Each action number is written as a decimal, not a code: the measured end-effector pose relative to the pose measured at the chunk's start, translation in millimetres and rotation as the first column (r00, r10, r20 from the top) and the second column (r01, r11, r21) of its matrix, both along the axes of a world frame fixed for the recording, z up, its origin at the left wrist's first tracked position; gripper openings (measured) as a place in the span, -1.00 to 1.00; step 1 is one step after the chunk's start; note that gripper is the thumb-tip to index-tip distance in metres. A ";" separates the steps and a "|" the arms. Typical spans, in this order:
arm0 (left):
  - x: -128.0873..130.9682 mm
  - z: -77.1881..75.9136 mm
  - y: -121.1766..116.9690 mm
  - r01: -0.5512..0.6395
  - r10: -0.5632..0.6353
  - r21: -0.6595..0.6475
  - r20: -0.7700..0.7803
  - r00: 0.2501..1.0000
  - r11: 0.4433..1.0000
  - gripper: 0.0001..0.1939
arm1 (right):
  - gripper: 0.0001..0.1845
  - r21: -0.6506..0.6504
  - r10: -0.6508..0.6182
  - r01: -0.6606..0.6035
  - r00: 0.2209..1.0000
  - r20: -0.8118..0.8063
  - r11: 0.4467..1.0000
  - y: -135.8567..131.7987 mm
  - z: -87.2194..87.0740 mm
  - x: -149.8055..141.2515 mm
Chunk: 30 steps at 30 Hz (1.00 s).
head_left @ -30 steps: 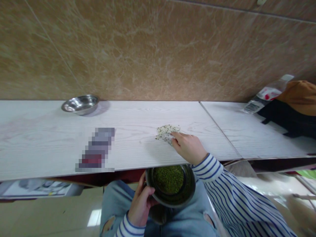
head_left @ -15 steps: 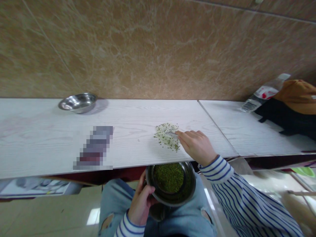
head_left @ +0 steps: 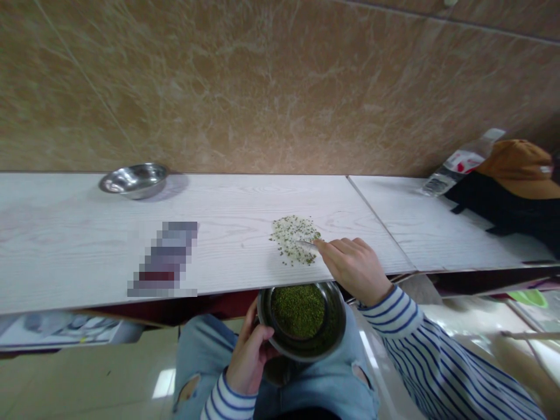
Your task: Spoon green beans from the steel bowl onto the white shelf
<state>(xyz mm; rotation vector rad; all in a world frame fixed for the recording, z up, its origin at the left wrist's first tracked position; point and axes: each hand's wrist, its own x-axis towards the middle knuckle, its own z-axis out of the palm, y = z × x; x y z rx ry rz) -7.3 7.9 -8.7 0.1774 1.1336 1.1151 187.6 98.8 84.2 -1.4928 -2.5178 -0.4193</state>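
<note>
The scattered grains point(head_left: 289, 231) lie just left of the right grip point(head_left: 356, 267).

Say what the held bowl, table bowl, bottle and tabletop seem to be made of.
Held bowl: likely stainless steel, smooth; grey rim and walls gleam.
Table bowl: likely stainless steel, polished; bright, mirror-like highlights.
Bottle: probably clear plastic, glossy; see-through walls.
Tabletop: white with wood grain; laminate or painted wood, I can't tell which.
</note>
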 end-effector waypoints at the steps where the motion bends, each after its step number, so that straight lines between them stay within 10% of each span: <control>1: 0.1 -0.5 -0.2 -0.001 0.001 0.003 0.000 1.000 1.000 -0.30 | -0.70 -0.007 -0.002 0.003 1.000 0.010 1.000 -1.1 -1.4 0.4; 30: 7.3 9.2 -2.2 0.036 -0.035 0.021 -0.034 0.999 0.999 -0.31 | -0.69 -0.016 -0.058 0.059 0.997 0.042 0.998 -24.9 -3.7 28.3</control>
